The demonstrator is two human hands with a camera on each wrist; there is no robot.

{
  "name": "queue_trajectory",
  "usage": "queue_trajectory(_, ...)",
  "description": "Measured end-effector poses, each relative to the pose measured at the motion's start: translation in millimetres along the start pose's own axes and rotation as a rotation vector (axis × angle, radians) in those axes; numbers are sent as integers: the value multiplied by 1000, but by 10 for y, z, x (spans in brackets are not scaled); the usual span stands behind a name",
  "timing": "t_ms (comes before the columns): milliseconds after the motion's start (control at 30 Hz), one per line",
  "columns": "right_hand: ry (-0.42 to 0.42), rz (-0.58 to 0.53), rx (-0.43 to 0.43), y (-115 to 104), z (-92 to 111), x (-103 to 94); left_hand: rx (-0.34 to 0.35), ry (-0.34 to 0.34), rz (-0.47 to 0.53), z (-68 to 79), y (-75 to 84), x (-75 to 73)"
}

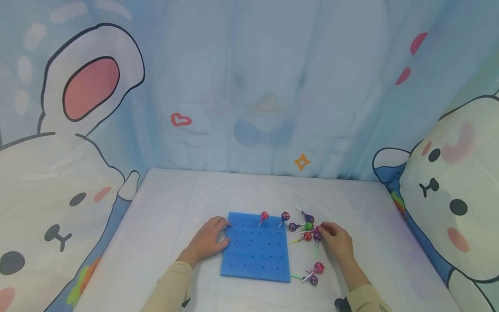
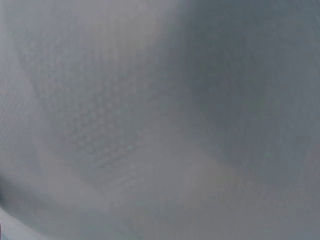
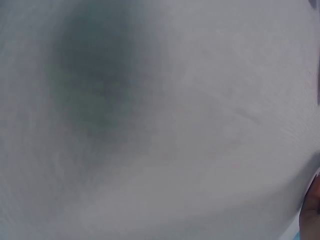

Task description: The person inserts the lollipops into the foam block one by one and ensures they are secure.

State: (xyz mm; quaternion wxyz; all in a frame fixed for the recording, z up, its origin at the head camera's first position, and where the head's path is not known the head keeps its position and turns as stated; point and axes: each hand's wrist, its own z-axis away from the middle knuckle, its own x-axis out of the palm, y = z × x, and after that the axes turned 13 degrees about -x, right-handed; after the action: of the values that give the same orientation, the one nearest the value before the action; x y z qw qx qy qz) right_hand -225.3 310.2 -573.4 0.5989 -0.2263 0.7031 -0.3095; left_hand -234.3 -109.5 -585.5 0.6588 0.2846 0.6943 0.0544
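A blue foam board point(image 1: 255, 249) with rows of small holes lies flat on the table. My left hand point(image 1: 210, 238) rests at its left edge, thumb and fingers spread apart against the side. Two wrapped lollipops stand in the back row: a red one point(image 1: 264, 215) and a dark red-purple one point(image 1: 285, 216). To the right of the board, my right hand point(image 1: 338, 239) reaches into a loose cluster of lollipops, its fingertips pinching a pink lollipop point(image 1: 317, 229). Around it lie a green lollipop point(image 1: 309, 226), a red-orange lollipop point(image 1: 307, 236) and several purple ones.
Nearer the front, a pink lollipop point(image 1: 319, 268) and a purple lollipop point(image 1: 313, 280) lie with crossed sticks. A white cloth point(image 1: 187, 190) covers the table, and a printed curtain point(image 1: 218, 86) hangs behind. Both wrist views show mostly blurred pale cloth.
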Motion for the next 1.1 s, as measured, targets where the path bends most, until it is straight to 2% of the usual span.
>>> queue_trajectory(233,33,-40,-21,-45,5,-51,14,12,-1,0,-5,5)
queue_trajectory(500,130,-178,-61,-177,-57,-179,26,23,1,5,12,-16)
queue_trajectory(700,215,-259,-28,-423,-72,-279,28,19,5,4,9,-25)
queue_trajectory(867,295,-387,-9,-685,-60,-293,34,29,-8,-4,-7,-11)
queue_trajectory(1000,313,-526,-72,-925,-17,-243,34,35,-18,-10,-19,2)
queue_trajectory(1100,273,-611,-150,-1093,27,-184,34,36,-11,-9,-17,5)
